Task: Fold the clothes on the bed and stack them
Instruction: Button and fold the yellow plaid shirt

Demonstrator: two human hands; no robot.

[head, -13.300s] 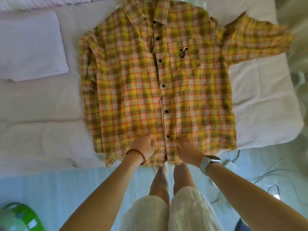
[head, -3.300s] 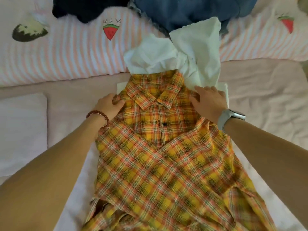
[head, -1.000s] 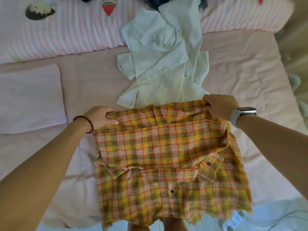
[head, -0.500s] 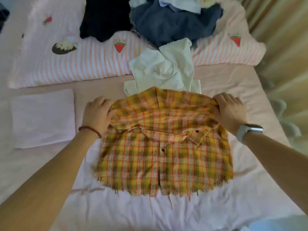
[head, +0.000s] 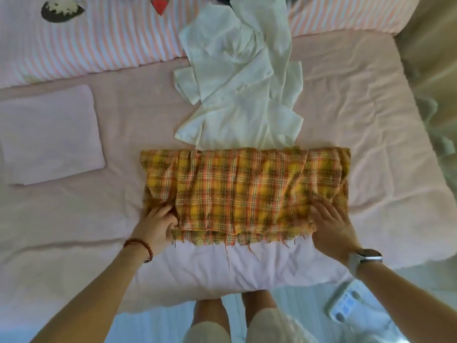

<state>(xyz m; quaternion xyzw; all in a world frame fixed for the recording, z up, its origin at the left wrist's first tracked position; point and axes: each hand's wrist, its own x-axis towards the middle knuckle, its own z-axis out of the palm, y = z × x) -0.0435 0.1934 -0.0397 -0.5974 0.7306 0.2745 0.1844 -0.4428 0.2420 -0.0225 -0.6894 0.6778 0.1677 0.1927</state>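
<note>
While the folded plaid shirt (head: 244,191) lies near the bed (head: 358,125) edge, left hand (head: 157,225) pinches its corner; right hand (head: 331,229) presses flat, fingers released.

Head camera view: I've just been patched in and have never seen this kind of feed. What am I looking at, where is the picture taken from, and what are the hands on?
There is no robot here. One wide-angle camera sits on a person's head and looks forward and down, so both arms reach in from the bottom edge. The surface is a bed with a pink sheet.

In the middle lies a yellow plaid shirt, folded into a wide band with its frayed hem toward the person. The left hand, bead bracelet on its wrist, has its fingers curled into the shirt's near left corner. The right hand, with a watch on its wrist, lies with straight fingers on the near right corner.

Beyond the shirt lies a crumpled white garment, unfolded. A folded pale pink piece sits to the left.
</note>
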